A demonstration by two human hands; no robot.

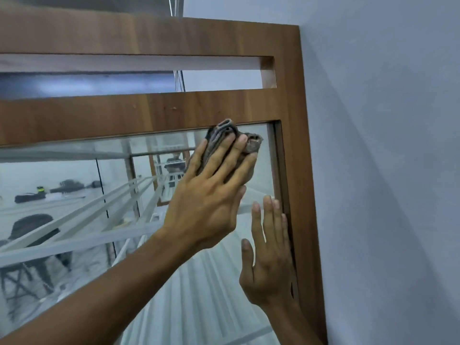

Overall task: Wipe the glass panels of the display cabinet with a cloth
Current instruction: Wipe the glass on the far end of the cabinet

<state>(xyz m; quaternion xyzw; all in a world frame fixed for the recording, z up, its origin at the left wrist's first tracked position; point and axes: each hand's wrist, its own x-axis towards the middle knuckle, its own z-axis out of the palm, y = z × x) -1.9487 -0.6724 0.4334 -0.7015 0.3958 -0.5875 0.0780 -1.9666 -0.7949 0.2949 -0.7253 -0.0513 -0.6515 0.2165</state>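
The display cabinet's glass panel (74, 195) sits in a brown wooden frame (296, 145) and reflects the room. A crumpled grey-brown cloth (225, 131) lies against the glass at its upper right corner, just under the frame's top rail. My left hand (209, 195) reaches in from the lower left and presses the cloth to the glass with spread fingers. My right hand (268, 255) rests flat on the glass lower down, fingers pointing up along the right frame edge, holding nothing.
A pale wall (385, 170) stands directly right of the cabinet. Above the glass the frame has a wide wooden rail and an open horizontal slot (149, 75). White slatted shelves show behind the glass.
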